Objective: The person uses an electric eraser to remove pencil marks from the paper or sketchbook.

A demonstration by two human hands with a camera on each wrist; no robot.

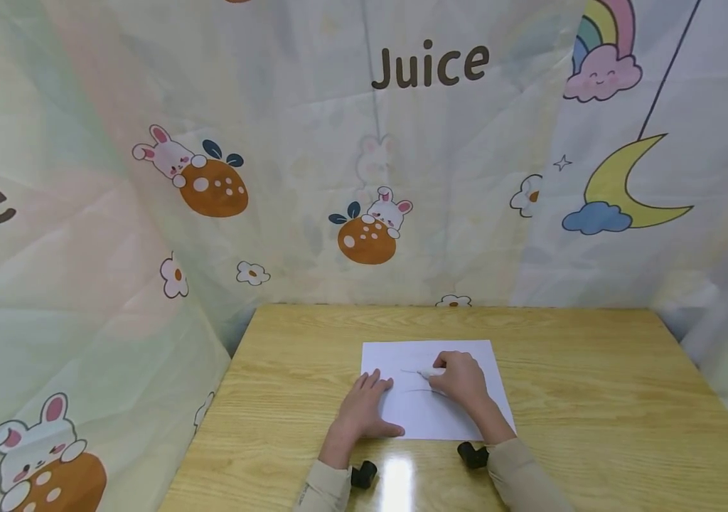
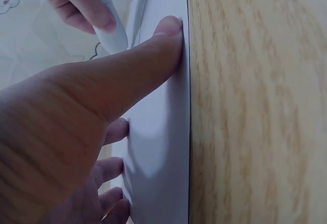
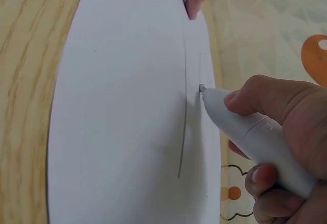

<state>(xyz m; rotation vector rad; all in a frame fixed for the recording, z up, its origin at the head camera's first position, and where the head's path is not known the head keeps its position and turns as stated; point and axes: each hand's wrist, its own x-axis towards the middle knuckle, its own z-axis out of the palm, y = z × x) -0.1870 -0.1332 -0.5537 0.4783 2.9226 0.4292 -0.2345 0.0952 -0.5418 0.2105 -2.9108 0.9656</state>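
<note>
A sheet of white paper (image 1: 396, 352) lies on the wooden table, with two thin dark lines (image 3: 185, 106) on it. My right hand (image 1: 464, 380) grips a thick white pen-shaped tool (image 3: 245, 129), thumb and fingers around its body. The tool's blunt greyish tip touches the paper at the upper, shorter line. My left hand (image 1: 365, 407) rests on the left part of the sheet with fingers spread. In the left wrist view its thumb (image 2: 168, 27) lies along the near paper edge, and the right hand (image 2: 84, 4) with the tool shows beyond it.
The wood-grain table (image 1: 594, 377) extends on both sides of the sheet. Printed cloth (image 1: 287, 178) with rabbits and flowers hangs behind and at the sides. Black wrist devices (image 1: 364, 474) sit by both sleeves, just in front of the paper.
</note>
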